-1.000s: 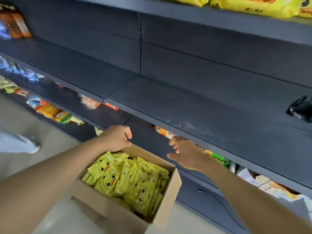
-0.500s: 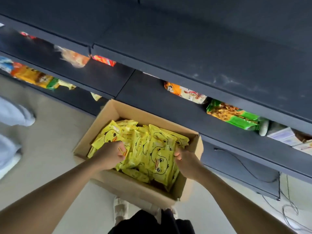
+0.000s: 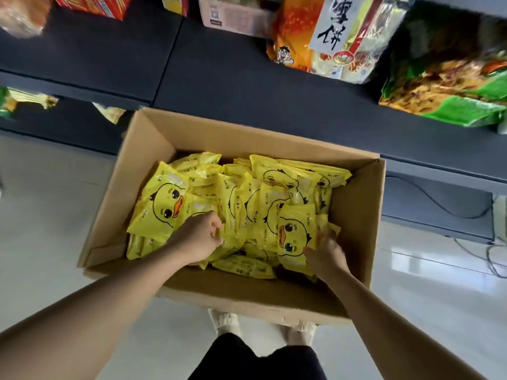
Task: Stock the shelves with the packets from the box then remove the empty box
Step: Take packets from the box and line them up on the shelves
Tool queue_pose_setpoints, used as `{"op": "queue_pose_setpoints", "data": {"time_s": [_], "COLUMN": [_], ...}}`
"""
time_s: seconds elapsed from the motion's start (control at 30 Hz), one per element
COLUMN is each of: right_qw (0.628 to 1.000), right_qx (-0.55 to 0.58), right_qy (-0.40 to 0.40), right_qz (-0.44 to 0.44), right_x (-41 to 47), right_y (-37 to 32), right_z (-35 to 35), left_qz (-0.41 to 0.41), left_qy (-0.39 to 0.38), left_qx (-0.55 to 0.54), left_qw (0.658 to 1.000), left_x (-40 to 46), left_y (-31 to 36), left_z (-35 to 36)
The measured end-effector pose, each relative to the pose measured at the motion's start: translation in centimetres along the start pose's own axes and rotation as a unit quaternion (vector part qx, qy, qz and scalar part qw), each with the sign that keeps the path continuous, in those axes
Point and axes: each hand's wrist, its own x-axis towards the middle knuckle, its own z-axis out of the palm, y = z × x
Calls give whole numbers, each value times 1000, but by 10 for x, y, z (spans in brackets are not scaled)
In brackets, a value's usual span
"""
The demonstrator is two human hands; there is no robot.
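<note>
An open cardboard box (image 3: 356,215) stands on the pale floor against the dark shelving, holding several yellow packets (image 3: 247,204) printed with a duck face. Both my hands are inside the box. My left hand (image 3: 201,237) is curled with its fingers closed around the edges of yellow packets in the middle of the pile. My right hand (image 3: 326,252) presses against the right side of an upright duck packet (image 3: 293,234), fingers wrapped around its edge. The packets under the hands are partly hidden.
A dark lower shelf (image 3: 233,78) runs across the top, carrying an orange snack bag (image 3: 296,31), a green bag (image 3: 450,86) and red boxes (image 3: 93,5). My shoes (image 3: 227,322) stand just behind the box. Cables (image 3: 491,250) lie on the floor at right.
The view has tilted down from the empty upper shelf to the box. Both hands have dropped from the box rim into the packets and closed on them.
</note>
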Motion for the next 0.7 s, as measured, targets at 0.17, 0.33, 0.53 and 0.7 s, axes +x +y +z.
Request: {"op": "queue_pose_setpoints", "data": {"time_s": [0.17,0.33,0.53,0.7], "right_qw": [997,992,987,974], "right_qx": [63,114,130,131], "right_qy": [21,37,87,170], "right_qz": [35,32,29,-68], "right_x": [22,38,47,35], "right_y": [1,0,-9,-6], "right_z": [19,38,40,14], "left_qz": [-11,6,76,126], "left_qy": [51,101,177,124], "left_qx": [-2,-2,79,80], "left_qw": [999,995,978,981], "left_x": [37,63,76,96], "left_y": [-3,4,27,60], "left_z": [12,18,21,38]}}
